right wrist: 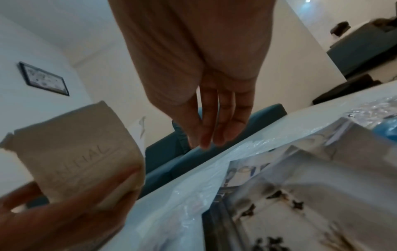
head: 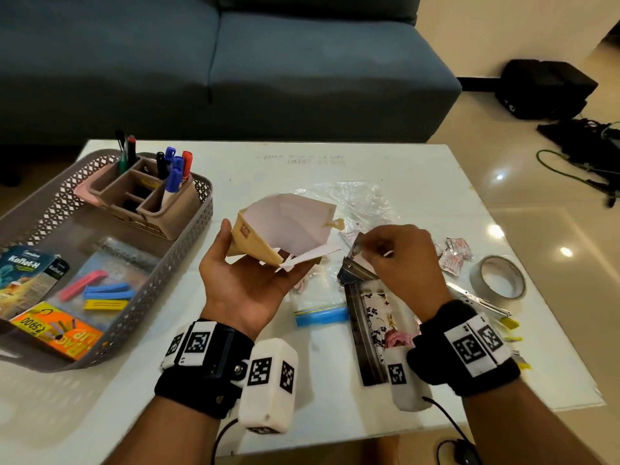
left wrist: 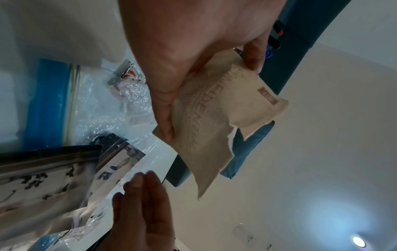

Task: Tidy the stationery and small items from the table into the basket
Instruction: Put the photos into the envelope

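Brown paper — a torn-open envelope [head: 268, 236] with a white lining — sat gripped in the left hand [head: 245, 283], palm up above the middle of the white tabletop [head: 385, 169], thumb on one side and fingers curled beneath it; the left wrist view showed faint printed lettering on its outer face. The right hand [head: 402, 260] hovered just to the right, back upward, and in the right wrist view its fingers [right wrist: 217, 125] hung straight and close together, holding nothing, above a clear plastic bag [head: 362, 203] and a small pile of photographs [head: 355, 273]. A zip bag with a blue strip [head: 318, 313] lay toward the near edge, beside a dark frame with a floral print [head: 372, 317]. Near the right edge lay a roll of tape [head: 500, 276] and a few small sachets [head: 453, 253]. The grey lattice basket [head: 188, 256] stood at the left edge — inside it a compartmented holder of markers [head: 174, 176] at the far end, coloured clips [head: 100, 290] in a packet, a medicine box [head: 27, 273] and an orange packet [head: 57, 327] at the near end. A blue sofa [head: 235, 62] stood beyond the far edge.
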